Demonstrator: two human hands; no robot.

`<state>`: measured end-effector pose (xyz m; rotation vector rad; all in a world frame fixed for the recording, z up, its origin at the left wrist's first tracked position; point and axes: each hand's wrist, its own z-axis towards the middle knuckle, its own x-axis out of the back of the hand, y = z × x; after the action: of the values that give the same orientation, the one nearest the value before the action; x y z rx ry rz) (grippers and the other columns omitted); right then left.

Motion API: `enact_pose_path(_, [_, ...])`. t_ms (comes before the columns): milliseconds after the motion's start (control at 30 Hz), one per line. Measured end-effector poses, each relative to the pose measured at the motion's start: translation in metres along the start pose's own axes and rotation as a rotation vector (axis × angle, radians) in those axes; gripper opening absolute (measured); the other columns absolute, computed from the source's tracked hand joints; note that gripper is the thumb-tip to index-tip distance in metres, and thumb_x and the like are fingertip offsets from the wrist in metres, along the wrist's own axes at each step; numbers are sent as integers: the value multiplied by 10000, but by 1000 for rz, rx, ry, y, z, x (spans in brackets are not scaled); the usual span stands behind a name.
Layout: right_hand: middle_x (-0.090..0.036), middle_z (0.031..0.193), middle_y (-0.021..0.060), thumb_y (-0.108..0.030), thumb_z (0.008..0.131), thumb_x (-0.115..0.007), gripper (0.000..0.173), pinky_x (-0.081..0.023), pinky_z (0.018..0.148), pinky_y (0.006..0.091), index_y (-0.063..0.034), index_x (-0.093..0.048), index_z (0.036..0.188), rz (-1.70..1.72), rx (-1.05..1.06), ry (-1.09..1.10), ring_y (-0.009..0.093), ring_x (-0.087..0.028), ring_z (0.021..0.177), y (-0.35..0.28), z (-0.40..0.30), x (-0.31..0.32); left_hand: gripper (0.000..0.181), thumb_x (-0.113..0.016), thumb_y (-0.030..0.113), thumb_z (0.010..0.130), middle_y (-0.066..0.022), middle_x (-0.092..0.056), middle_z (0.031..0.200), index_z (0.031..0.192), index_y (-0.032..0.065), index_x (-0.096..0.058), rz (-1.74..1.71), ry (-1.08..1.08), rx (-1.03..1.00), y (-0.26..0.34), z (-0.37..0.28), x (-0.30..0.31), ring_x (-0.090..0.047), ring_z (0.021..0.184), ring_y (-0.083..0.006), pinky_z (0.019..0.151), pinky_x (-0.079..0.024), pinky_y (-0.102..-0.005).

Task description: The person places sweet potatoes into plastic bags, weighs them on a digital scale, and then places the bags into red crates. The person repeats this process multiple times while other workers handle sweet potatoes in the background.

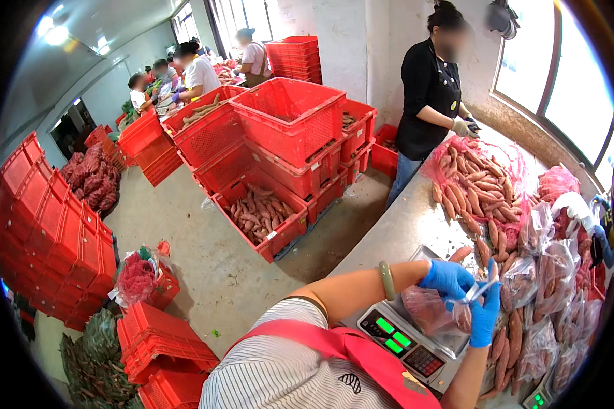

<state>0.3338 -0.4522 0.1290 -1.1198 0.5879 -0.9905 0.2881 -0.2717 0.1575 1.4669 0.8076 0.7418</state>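
Note:
Both of my hands wear blue gloves and meet over a digital scale (pixel 401 342) with lit green displays. My left hand (pixel 449 280) and my right hand (pixel 485 312) grip the gathered neck of a clear plastic bag (pixel 435 312) of sweet potatoes, which rests on the scale's metal pan. A narrow whitish strip shows between my fingers; its exact kind cannot be told. Just beyond my hands, loose sweet potatoes (pixel 483 250) lie on the metal table (pixel 389 240), below a large heap (pixel 478 179) on pink mesh netting.
Filled clear bags (pixel 537 347) crowd the table's right side. A co-worker in a black apron (pixel 430 102) stands at the table's far end. Red crates (pixel 286 122), some holding sweet potatoes, are stacked beyond the table, with more crates (pixel 56 240) at left. Other people work farther back.

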Motion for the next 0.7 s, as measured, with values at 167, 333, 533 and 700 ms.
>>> enact_pose_path(167, [-583,920,48,-54,843,-542,151,-425,766,262,9,-576,976,-390,89,89,128,-508,798,8,-24,10,189,-579,197,811,-104,-653,817,923,76,-672,14,80,84,-57,47,73,-618,757,-187,642,-505,-322])
enact_pose_path(333, [-525,717,10,-102,850,-570,102,-399,614,197,-1,-565,861,-235,-271,35,71,-475,690,57,-109,23,174,-563,109,763,-129,-665,808,865,65,-697,418,941,74,-164,64,123,-593,554,-186,530,-494,-303])
enact_pose_path(533, [-607,861,47,-105,862,-560,134,-435,574,201,-36,-568,977,-80,-433,177,107,-573,691,41,-101,60,184,-526,78,798,-87,-637,782,913,34,-663,-122,736,16,-106,62,91,-585,627,-145,591,-493,-285])
enact_pose_path(700, [-591,922,164,-284,741,-671,344,-475,722,389,-23,-582,946,-904,-78,174,275,-586,842,14,-64,1,156,-501,177,877,13,-548,738,874,80,-623,113,537,-118,-46,67,7,-512,682,-71,583,-440,-205])
